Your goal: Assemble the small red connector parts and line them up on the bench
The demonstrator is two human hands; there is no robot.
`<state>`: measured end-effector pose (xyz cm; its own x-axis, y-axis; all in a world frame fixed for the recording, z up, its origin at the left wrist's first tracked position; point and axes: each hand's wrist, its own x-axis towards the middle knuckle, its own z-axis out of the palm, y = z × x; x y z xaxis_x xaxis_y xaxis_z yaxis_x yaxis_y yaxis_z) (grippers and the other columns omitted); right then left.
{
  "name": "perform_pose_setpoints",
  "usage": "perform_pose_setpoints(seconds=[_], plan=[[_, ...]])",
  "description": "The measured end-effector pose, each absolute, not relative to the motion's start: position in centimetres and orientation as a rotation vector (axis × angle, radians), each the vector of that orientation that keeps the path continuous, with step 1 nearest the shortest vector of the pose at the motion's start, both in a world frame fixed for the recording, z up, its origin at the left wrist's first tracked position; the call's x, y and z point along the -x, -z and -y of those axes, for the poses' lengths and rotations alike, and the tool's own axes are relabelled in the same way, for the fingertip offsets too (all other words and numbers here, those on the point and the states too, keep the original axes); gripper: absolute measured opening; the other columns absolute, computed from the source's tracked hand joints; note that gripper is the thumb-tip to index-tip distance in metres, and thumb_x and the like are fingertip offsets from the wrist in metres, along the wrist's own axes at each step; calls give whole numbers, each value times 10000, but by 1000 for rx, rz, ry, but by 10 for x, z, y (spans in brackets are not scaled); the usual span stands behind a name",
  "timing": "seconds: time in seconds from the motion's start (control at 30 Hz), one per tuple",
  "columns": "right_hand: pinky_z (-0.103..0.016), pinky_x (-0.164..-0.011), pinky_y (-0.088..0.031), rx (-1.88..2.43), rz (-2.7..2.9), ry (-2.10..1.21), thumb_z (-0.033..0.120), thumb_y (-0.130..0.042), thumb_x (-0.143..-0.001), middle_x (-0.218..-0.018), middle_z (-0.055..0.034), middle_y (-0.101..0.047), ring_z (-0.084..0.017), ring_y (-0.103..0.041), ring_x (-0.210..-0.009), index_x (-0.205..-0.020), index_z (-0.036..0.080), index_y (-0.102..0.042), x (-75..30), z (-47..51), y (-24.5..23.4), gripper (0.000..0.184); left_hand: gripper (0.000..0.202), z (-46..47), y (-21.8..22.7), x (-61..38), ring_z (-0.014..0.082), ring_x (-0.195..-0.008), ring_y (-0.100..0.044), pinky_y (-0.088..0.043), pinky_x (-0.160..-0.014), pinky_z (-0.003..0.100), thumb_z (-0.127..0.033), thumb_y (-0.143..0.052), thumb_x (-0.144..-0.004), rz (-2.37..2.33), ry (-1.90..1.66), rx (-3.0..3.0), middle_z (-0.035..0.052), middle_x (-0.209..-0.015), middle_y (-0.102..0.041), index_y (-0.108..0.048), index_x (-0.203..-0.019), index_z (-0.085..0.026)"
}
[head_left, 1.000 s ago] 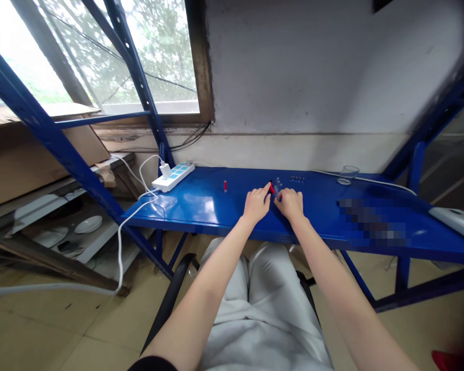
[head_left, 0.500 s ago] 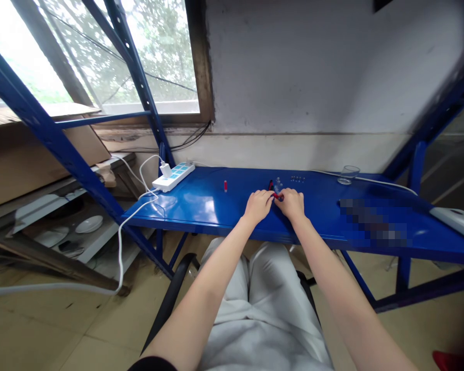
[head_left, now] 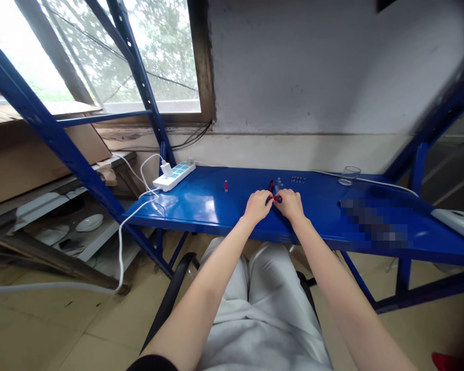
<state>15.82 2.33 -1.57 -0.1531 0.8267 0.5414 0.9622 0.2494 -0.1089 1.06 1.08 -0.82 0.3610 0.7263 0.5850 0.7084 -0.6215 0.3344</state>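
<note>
My left hand (head_left: 258,205) and my right hand (head_left: 290,204) meet over the front part of the blue table. Fingers of both are closed on a small red piece (head_left: 275,198), mostly covered by the fingertips, so its exact kind is unclear. Just beyond the hands lie small red and black pieces (head_left: 271,185) and a cluster of small clear pieces (head_left: 278,183). To the left, a small red tube with a pale end (head_left: 226,186) stands upright by itself. Several tiny metallic bits (head_left: 298,179) sit in rows to the right.
A white power strip (head_left: 174,176) with a plug and cable occupies the blue table's (head_left: 170,208) left end. Toward the back right stands a clear glass (head_left: 349,175). A blurred-out dark object (head_left: 373,222) and a white device (head_left: 456,224) are further right.
My fingers have shifted slightly around the red piece, which now shows as a smaller, more level bit between the fingertips. The things on the table stay where they were.
</note>
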Motion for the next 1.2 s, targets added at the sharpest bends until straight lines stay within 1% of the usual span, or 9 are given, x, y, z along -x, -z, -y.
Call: perform_pose_setpoints(seconds=[0.2,0.33,0.43,0.53,0.67,0.8,0.9,1.2], plan=[[-299,-646,-240,1599,2050,368,226,-506,-761,-770,-75,-607,-194,-495,-773,-700,165,-568,-160,-24,16,106,189,-13,8,-9,179,-886,-533,-388,-778,322,-239,-409,-879,-1403,-1042,-2620,42,-947,-642,-576,-946,-182],[-296,-646,-273,1527,2026,320,241,-508,-759,-750,-67,-601,-196,-511,-767,-704,173,-569,-160,-25,17,107,194,-23,-10,2,187,-908,-526,-373,-784,330,-237,-418,-876,-1318,-891,-2763,48,-955,-651,-598,-918,-180],[-288,-652,-322,1407,1997,222,255,-494,-773,-778,-63,-602,-189,-527,-754,-816,174,-590,-158,-25,16,133,178,-38,-41,18,193,-944,-516,-352,-800,333,-210,-439,-861,-1222,-809,-2898,54,-966,-648,-609,-895,-175],[-274,-622,-361,1338,1974,125,263,-481,-780,-807,-60,-592,-167,-523,-686,-953,167,-580,-157,-24,15,221,159,-57,-75,40,209,-971,-499,-331,-809,342,-178,-471,-833,-1253,-665,-3010,78,-980,-634,-614,-901,-161],[-257,-560,-369,1372,1965,44,269,-467,-782,-824,-53,-582,-150,-509,-636,-979,182,-569,-157,-23,16,238,144,-77,-99,67,234,-1022,-463,-303,-822,358,-133,-503,-786,-1386,-350,-3137,92,-990,-612,-626,-857,-159],[-252,-538,-371,1387,1972,14,278,-456,-785,-829,-48,-576,-145,-510,-628,-1019,194,-547,-157,-22,16,265,148,-86,-97,85,247,-1029,-446,-296,-819,369,-131,-510,-764,-1502,-98,-3126,97,-991,-597,-637,-832,-165],[-252,-536,-373,1392,1973,4,280,-449,-789,-842,-46,-578,-143,-511,-627,-1042,198,-533,-156,-21,15,279,154,-85,-90,92,251,-1035,-437,-297,-828,375,-134,-516,-753,-1563,24,-3074,97,-1019,-585,-647,-823,-173],[-249,-548,-378,1411,1977,-37,279,-443,-794,-842,-40,-583,-143,-521,-644,-1040,201,-536,-155,-20,15,274,163,-87,-81,98,255,-1050,-435,-287,-859,392,-122,-509,-761,-1622,45,-3030,103,-1047,-581,-647,-831,-173]])
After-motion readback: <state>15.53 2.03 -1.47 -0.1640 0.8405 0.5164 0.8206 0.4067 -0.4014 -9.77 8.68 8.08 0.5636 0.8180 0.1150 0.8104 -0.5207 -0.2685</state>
